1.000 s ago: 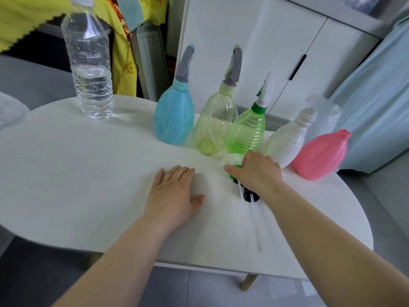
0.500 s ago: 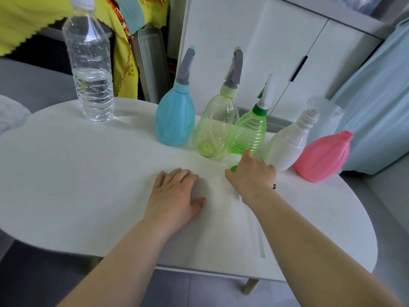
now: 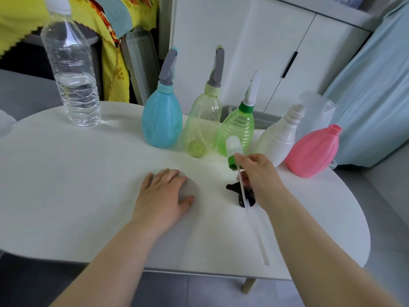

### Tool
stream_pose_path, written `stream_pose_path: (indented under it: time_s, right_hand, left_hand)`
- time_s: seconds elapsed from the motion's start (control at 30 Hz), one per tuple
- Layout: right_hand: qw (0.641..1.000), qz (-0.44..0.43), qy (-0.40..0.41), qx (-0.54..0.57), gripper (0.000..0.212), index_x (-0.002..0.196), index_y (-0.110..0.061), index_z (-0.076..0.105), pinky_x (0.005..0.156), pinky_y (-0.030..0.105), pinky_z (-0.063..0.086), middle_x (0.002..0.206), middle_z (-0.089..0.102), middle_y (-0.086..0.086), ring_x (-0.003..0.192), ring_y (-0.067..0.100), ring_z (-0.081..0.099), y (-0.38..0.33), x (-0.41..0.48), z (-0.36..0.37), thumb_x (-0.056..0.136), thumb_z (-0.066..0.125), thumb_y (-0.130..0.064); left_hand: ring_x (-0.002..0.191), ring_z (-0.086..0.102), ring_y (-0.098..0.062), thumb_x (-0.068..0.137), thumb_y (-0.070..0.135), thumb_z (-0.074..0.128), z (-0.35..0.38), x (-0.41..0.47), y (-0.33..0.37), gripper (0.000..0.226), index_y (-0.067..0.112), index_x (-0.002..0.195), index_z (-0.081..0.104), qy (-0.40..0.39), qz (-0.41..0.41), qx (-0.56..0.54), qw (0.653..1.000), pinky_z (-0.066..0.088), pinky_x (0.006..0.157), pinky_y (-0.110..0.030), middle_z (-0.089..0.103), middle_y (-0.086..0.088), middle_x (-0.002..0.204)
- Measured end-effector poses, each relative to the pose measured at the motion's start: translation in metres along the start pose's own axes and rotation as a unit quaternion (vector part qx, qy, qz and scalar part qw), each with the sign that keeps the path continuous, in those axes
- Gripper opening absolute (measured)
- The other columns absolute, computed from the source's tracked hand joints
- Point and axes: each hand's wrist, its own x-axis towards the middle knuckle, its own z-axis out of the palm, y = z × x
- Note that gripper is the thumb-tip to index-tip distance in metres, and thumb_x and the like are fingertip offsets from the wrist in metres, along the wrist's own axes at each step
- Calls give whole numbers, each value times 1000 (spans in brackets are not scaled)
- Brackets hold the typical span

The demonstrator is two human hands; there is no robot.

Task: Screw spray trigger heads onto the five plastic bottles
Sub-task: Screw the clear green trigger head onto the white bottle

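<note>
Spray head w/ green collar, pinched in our right hand, just near-left of white bottle. Left hand lies flat on table, fingers relaxed. We'd feed tube in first, then twist square.

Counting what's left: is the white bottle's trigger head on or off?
Off: the white bottle shows a bare threaded neck; the right hand holds a green-collared trigger head.

glossy plastic bottles on matt table.
</note>
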Motion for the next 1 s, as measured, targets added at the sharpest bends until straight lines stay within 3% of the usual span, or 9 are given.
stream_pose_path:
  time_s: [0.07,0.13,0.3,0.47,0.57,0.67,0.73,0.87,1.0]
  right_hand:
    - [991,1,-19,131,14,86,-11,51,46,16,45,84,62,7,49,6,55,2,-7,-17,86,55,-24]
    - [960,-11,-38,278,12,85,-12,55,49,17,49,75,64,1,48,5,58,7,-14,-38,89,48,-20]
    - [885,-18,-14,465,36,71,-17,68,56,14,53,60,70,-7,52,4,63,29,-30,-89,92,38,-21]
    - [853,-18,26,520,22,86,-15,55,59,13,53,60,68,-9,53,3,62,39,-22,-115,93,35,-19]
    - [846,-28,27,532,21,87,-16,55,59,13,52,61,68,-9,54,3,62,42,-11,-128,93,34,-18]
    - [843,-12,47,536,21,88,-15,56,58,13,52,61,67,-9,52,3,61,52,-5,-141,92,35,-17]
    - [846,-5,60,529,20,89,-16,56,55,12,51,63,69,-9,51,2,60,58,-2,-153,92,37,-16]
    - [865,-16,50,500,23,91,-22,56,52,11,50,67,72,-15,52,0,63,66,4,-166,94,33,-16]
    - [869,-29,37,492,25,90,-25,58,53,12,51,73,73,-18,58,1,66,74,5,-168,93,35,-17]
  left_hand:
    - [137,18,-12,85,43,46,-1,-1,1,51,24,130,37,0,0,5,1000,3,110,-29,30,5,146]
    - [137,19,-11,85,42,47,-3,-4,3,49,25,130,38,-3,-3,8,1000,3,109,-27,31,6,146]
    - [133,27,-11,84,35,53,-5,-13,10,43,24,125,46,-1,5,-6,1000,5,108,-23,40,7,140]
    - [113,52,-18,79,13,63,-11,-23,34,27,14,106,62,8,-18,-110,994,26,97,-16,61,1,112]
    - [98,51,-5,80,12,60,-10,-12,62,22,19,101,63,32,-3,-158,987,25,81,6,60,12,103]
    - [91,42,13,81,14,59,-10,17,107,27,22,107,60,44,35,-201,978,22,76,12,50,29,97]
    - [98,38,12,81,17,58,-5,42,140,36,20,117,54,41,68,-217,973,21,79,10,48,24,105]
    - [126,33,-13,81,17,58,13,90,187,58,13,133,33,44,104,-203,973,15,85,-2,39,-1,135]
    - [128,32,-21,78,16,63,24,127,208,64,6,132,30,98,65,-234,965,17,84,-6,34,-11,139]
